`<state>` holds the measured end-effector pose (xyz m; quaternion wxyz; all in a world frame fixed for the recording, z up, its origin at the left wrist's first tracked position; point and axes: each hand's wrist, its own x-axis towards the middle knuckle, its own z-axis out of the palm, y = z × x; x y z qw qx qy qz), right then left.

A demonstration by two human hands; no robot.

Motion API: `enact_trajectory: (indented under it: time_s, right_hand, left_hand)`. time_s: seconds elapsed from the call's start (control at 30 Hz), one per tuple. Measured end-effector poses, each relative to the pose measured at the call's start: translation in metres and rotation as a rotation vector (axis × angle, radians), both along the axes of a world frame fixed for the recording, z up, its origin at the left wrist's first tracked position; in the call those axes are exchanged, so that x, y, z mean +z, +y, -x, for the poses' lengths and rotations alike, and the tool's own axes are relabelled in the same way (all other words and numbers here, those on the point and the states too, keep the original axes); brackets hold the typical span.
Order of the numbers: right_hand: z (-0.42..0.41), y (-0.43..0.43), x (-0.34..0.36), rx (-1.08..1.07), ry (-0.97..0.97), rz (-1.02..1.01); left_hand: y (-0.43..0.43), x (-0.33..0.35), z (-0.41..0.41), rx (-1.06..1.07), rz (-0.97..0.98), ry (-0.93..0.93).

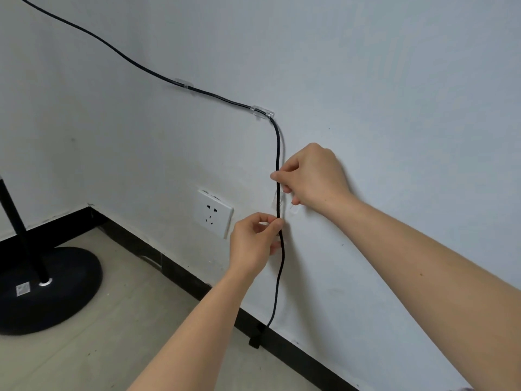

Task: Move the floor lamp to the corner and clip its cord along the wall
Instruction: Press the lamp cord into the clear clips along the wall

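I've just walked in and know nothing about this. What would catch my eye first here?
Two bare hands at the centre pinch a black cord against the pale wall: the right hand above, the left hand below. Up and left, two clear clips already hold the cord. A white socket sits beside the hands, and the black lamp base stands in the corner.

The tiled floor (118,328) carries the floor lamp's black round base (48,289) in the corner.

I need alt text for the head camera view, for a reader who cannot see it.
Two bare hands pinch a black cord against a white wall, the right hand above the left hand. Higher up, two clear clips hold the cord; a socket and lamp base sit left.
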<state>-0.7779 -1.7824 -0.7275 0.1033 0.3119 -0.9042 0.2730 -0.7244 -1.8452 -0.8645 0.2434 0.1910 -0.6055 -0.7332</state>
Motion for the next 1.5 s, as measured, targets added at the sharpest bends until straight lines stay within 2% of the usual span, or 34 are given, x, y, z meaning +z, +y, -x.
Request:
enact_trajectory:
  time_s: [0.23,0.43,0.83,1.0,1.23,1.5]
  right_hand:
    - [-0.006,-0.009,0.001,-0.003,0.017,-0.044]
    - [-0.003,-0.015,0.002,-0.011,0.063,-0.119]
    - [0.000,-0.025,-0.002,-0.046,0.340,-0.364]
    - [-0.001,-0.021,-0.003,-0.057,0.277,-0.315]
    - [-0.005,-0.011,-0.002,-0.055,0.168,-0.228]
    - [-0.007,0.002,-0.013,-0.055,0.089,-0.067]
  left_hand:
    - [0.002,0.001,0.002,0.013,-0.058,0.021]
    - [0.004,0.006,0.003,0.027,-0.008,0.040]
    - [0.002,0.010,0.005,0.028,0.049,0.026]
    - [0.001,0.004,0.007,0.065,0.122,0.013]
    - [-0.012,-0.009,0.006,0.119,0.404,-0.075]
    - [-0.017,-0.027,0.003,0.078,0.447,-0.145]
